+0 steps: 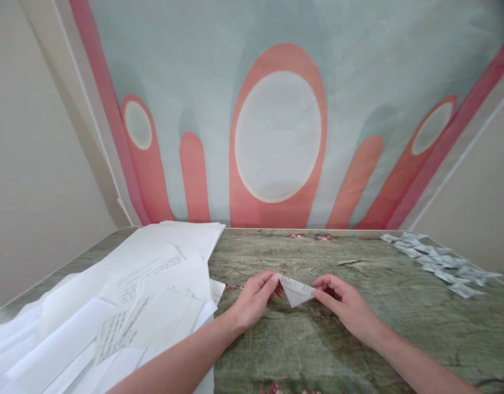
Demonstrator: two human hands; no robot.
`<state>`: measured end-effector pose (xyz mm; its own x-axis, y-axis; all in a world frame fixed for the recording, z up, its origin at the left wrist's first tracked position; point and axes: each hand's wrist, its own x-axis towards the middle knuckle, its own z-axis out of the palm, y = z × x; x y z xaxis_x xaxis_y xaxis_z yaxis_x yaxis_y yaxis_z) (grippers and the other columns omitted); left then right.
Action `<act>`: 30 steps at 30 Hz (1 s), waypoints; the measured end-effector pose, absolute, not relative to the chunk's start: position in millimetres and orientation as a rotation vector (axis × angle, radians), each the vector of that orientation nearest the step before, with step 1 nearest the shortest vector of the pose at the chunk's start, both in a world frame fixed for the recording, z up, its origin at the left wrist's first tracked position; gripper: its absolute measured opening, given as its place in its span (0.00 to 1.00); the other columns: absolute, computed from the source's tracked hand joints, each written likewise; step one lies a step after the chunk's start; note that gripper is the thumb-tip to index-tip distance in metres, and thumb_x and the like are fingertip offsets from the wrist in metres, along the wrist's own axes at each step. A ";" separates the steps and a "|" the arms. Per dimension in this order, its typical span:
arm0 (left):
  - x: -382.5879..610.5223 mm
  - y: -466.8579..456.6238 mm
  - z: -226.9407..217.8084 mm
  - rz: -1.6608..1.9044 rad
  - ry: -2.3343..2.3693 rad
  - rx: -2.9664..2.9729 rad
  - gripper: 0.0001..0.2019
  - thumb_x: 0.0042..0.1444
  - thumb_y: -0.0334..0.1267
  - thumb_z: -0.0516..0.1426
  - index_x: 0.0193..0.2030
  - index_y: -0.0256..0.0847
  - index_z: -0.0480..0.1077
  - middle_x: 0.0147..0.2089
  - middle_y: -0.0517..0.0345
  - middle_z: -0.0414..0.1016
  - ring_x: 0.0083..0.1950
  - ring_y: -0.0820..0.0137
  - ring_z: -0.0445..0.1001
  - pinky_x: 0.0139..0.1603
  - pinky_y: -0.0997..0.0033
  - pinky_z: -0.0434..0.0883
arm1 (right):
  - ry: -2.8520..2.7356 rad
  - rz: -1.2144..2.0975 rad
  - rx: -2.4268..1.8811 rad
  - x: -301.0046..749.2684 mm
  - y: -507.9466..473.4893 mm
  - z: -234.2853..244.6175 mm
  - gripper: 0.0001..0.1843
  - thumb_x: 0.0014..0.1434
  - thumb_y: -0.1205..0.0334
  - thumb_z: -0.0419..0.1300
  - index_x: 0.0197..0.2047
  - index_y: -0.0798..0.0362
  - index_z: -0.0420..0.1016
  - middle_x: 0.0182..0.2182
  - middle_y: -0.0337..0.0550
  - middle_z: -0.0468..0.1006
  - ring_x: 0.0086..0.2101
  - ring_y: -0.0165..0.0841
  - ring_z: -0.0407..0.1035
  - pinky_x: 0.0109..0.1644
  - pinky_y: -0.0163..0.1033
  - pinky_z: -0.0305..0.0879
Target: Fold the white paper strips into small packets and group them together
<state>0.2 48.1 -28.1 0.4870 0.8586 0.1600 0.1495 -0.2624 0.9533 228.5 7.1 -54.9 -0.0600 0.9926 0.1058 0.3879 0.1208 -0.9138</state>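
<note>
A small white paper piece (pixel 296 290), folded into a downward-pointing triangle with faint writing on it, sits between both hands just above the green wood-patterned table (pixel 317 345). My left hand (pixel 254 298) pinches its left corner with thumb and fingers. On the other side, my right hand (pixel 344 303) pinches the right corner, fingers curled.
A loose heap of white sheets (pixel 145 306), some handwritten, covers the table's left side. Several small folded paper pieces (pixel 438 260) lie in a row at the far right. A wall with a pink and pale blue pattern (pixel 276 137) rises behind the table's far edge.
</note>
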 end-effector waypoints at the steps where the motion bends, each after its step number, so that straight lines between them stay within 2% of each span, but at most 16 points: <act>1: 0.7 48.9 -29.2 0.883 0.856 1.715 0.20 0.61 0.49 0.46 0.33 0.35 0.69 0.29 0.59 0.70 0.33 0.70 0.67 0.36 0.74 0.64 | -1.569 0.936 -1.389 229.2 7.7 -55.7 0.12 0.56 0.53 0.56 0.39 0.53 0.68 0.30 0.38 0.71 0.32 0.32 0.66 0.36 0.36 0.61; 4: 2.8 50.1 -31.1 0.912 0.874 1.729 0.18 0.59 0.47 0.49 0.28 0.36 0.68 0.27 0.60 0.68 0.32 0.71 0.66 0.36 0.75 0.63 | -1.588 0.940 -1.387 228.4 6.9 -53.9 0.13 0.57 0.53 0.56 0.41 0.53 0.69 0.30 0.38 0.72 0.32 0.32 0.66 0.38 0.36 0.60; 12: 4.0 49.7 -35.0 0.978 0.958 1.744 0.14 0.58 0.44 0.51 0.28 0.36 0.67 0.26 0.61 0.66 0.30 0.73 0.64 0.33 0.76 0.62 | -1.806 0.932 -1.341 216.5 -6.9 -39.0 0.10 0.57 0.55 0.57 0.37 0.52 0.71 0.29 0.37 0.70 0.32 0.31 0.65 0.37 0.35 0.60; 15: 3.6 48.9 -35.1 0.993 0.976 1.757 0.14 0.58 0.43 0.51 0.28 0.36 0.68 0.25 0.62 0.64 0.29 0.73 0.63 0.32 0.76 0.61 | -1.856 0.880 -1.336 212.3 -12.4 -39.2 0.12 0.58 0.56 0.56 0.44 0.51 0.69 0.29 0.36 0.69 0.31 0.30 0.64 0.36 0.35 0.60; 18: 3.6 47.2 -34.0 0.996 0.974 1.765 0.13 0.58 0.43 0.52 0.29 0.36 0.69 0.26 0.62 0.65 0.29 0.74 0.62 0.32 0.77 0.61 | -1.893 0.836 -1.304 207.9 -16.4 -40.4 0.17 0.59 0.58 0.54 0.52 0.51 0.62 0.30 0.35 0.67 0.31 0.30 0.64 0.37 0.35 0.60; 20: 3.7 45.9 -33.5 1.001 0.964 1.751 0.13 0.58 0.43 0.52 0.29 0.36 0.68 0.26 0.62 0.65 0.29 0.74 0.62 0.31 0.77 0.61 | -1.933 0.815 -1.277 205.3 -18.6 -40.2 0.19 0.60 0.60 0.53 0.54 0.50 0.59 0.30 0.35 0.67 0.31 0.29 0.64 0.39 0.35 0.61; 30: 7.5 45.2 -36.1 1.085 0.812 1.452 0.10 0.54 0.41 0.58 0.37 0.36 0.67 0.31 0.59 0.70 0.32 0.74 0.67 0.34 0.76 0.64 | -2.041 0.684 -1.263 201.1 -22.2 -41.1 0.15 0.59 0.63 0.55 0.50 0.49 0.63 0.32 0.37 0.69 0.35 0.31 0.66 0.41 0.36 0.61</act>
<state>7.5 45.2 -36.1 0.3466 0.9193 0.1864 -0.0804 -0.1689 0.9823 201.1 -22.2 -41.1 -0.3380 0.9093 0.2429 0.5796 0.4044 -0.7075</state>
